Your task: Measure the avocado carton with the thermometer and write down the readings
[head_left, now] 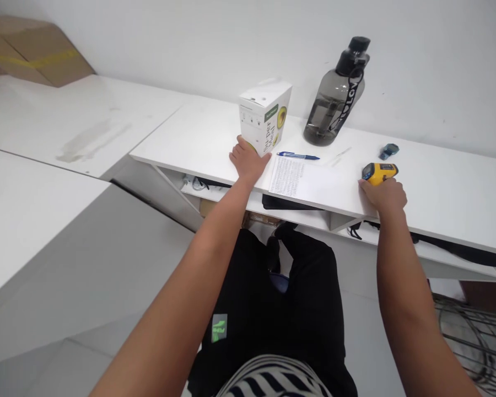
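Note:
My left hand (249,160) is wrapped round the lower front of a white "Super Meal" carton (259,117), which stands upright on the white desk with avocado pictures on its side. Some of the fingers are hidden against the carton. In my right hand (385,194) is a yellow and black infrared thermometer (379,173), its handle mostly covered by my grip. A blue pen (298,156) lies above a printed sheet of paper (287,177), just right of my left hand. Behind my right hand is a small dark teal object (389,151), possibly a wristwatch.
A large grey water bottle (328,105) with a black cap stands near the wall. Below the desktop (454,187) runs an open shelf (254,204) with dark items. A cardboard box (33,49) sits far left, and a wire basket (475,342) is low on the right.

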Motion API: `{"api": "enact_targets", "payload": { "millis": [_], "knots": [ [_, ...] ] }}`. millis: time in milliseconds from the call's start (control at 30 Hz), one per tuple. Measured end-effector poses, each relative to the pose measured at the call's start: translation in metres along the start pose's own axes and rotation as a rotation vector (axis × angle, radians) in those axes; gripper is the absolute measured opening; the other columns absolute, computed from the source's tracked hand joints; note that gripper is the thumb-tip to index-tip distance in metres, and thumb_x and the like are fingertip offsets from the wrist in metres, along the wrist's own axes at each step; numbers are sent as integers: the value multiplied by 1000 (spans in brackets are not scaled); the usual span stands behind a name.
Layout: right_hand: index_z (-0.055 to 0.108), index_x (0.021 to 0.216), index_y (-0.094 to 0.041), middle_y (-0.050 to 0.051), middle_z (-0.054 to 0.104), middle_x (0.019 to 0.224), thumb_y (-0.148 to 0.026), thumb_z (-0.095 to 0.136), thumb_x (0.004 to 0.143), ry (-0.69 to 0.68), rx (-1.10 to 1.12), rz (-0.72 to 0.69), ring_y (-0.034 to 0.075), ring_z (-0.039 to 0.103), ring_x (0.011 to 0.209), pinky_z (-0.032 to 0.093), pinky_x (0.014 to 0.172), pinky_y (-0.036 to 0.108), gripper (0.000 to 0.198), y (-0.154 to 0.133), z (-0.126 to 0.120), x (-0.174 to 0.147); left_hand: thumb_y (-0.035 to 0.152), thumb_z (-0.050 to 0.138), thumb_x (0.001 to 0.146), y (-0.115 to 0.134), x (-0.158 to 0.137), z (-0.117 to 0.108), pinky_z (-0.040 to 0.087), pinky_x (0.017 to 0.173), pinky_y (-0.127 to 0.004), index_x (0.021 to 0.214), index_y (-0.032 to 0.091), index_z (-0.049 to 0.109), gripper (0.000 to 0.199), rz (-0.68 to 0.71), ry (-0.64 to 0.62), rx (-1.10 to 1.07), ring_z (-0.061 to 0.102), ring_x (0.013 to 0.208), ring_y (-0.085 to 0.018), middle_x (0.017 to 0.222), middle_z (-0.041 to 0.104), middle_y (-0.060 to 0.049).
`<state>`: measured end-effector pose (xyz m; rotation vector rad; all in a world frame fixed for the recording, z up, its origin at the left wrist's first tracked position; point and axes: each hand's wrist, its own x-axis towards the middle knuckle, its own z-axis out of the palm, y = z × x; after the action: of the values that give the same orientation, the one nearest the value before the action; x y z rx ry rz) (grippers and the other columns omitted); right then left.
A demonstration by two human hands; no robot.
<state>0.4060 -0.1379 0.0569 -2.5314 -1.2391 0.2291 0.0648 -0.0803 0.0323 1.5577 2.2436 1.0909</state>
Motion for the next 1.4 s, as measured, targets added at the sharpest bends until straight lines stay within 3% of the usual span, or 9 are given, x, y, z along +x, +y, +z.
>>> {"api": "enact_targets", "payload": {
  "millis": [233, 433, 667, 833, 967, 1067, 1133, 1267, 1400],
  "knots": [
    [64, 130, -14, 24, 66, 129, -61, 74, 77, -4, 48, -114, 41, 62, 123, 49, 103, 54, 72, 15, 5, 10, 50, 78, 76, -2, 1, -3, 20, 127, -56, 156, 17, 27, 100, 7, -13, -28, 40, 150, -40, 153, 51, -24],
    [66, 131, -15, 22, 68, 131, -63, 72, 80, -24, 82, -116, 36, 65, 121, 51, 101, 49, 70, 20, -2, 11, 62, 69, 84, -5, 5, -5, 17, 128, -54, 145, 22, 38, 79, -10, -20, -133, 51, 144, -35, 143, 62, -18],
    [66, 132, -15, 19, 68, 132, -59, 75, 74, -41, 192, -209, 36, 64, 120, 50, 101, 47, 74, 23, -3, 2, 62, 47, 99, -11, 4, -13, 45, 112, -31, 136, 24, 39, 53, -129, 82, -456, 59, 136, -18, 147, 61, -12],
    [65, 131, -16, 15, 72, 120, -52, 76, 69, 85, 496, -245, 31, 65, 109, 50, 99, 45, 72, 27, 0, -25, 50, 58, 98, -13, -16, -30, 51, 104, -27, 121, 22, 45, 38, -95, 101, -805, 65, 126, -15, 138, 66, -12],
    [65, 118, -17, 7, 71, 95, -54, 76, 70, 155, 911, -281, 25, 65, 88, 53, 86, 43, 62, 42, 1, -73, 59, 82, 76, -34, -66, -60, 54, 100, -32, 112, 20, 52, 61, -65, 136, -1075, 68, 118, -21, 127, 69, -13],
    [65, 92, -22, 3, 67, 79, -58, 75, 77, -55, 1157, -412, 20, 63, 72, 54, 72, 36, 41, 61, 4, -137, 61, 87, 67, -63, -130, -87, 56, 97, -35, 112, 20, 59, 67, -89, 51, -1116, 70, 113, -25, 122, 72, -11],
    [65, 90, -23, 3, 69, 81, -57, 77, 79, -252, 1303, -477, 17, 61, 65, 53, 64, 33, 38, 73, 5, -185, 61, 84, 72, -78, -178, -105, 59, 92, -38, 117, 20, 61, 65, -174, -89, -1164, 73, 108, -27, 121, 74, -11],
    [72, 86, -20, 6, 72, 82, -53, 81, 80, -682, 1272, -626, 16, 61, 60, 51, 59, 31, 34, 86, -6, -256, 56, 85, 73, -92, -250, -126, 61, 90, -44, 122, 20, 62, 65, -336, -316, -1181, 75, 105, -31, 118, 76, -11],
    [79, 91, -20, 3, 71, 76, -43, 82, 80, -758, 1074, -650, 14, 57, 61, 47, 58, 27, 25, 88, -27, -274, 52, 89, 69, -101, -278, -129, 61, 90, -44, 121, 21, 62, 66, -348, -397, -1149, 75, 105, -31, 119, 76, -11]
  ]
}}
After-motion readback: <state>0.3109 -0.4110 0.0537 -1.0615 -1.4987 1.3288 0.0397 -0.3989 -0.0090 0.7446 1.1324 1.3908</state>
